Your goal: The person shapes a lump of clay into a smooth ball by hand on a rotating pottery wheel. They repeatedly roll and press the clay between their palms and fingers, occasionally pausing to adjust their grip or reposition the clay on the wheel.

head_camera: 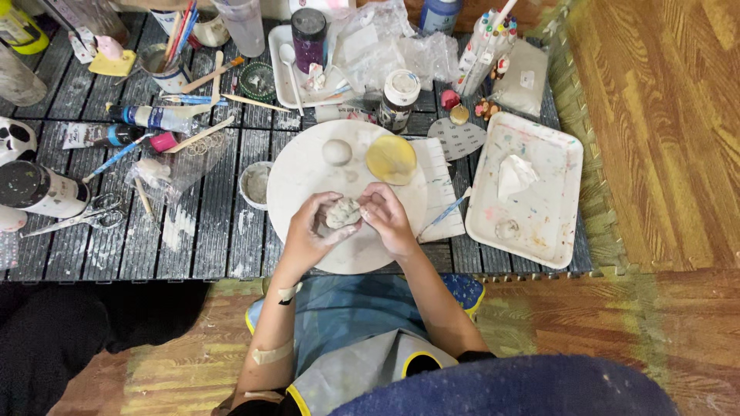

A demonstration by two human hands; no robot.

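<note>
Seemingly pinched, the clay lump (342, 213) sits between both hands (351, 219).

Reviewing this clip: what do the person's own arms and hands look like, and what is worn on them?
Both forearms are bare, with no sleeves, gloves, rings or watch visible. The left hand and right hand show pale clay smears on the fingers. The left forearm carries two adhesive bandage strips, one near the wrist and a longer one further up.

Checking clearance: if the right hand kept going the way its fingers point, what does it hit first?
The right hand points left, into the clay lump it already touches; just beyond that is the left hand. Depth is hard to judge from above.
</note>
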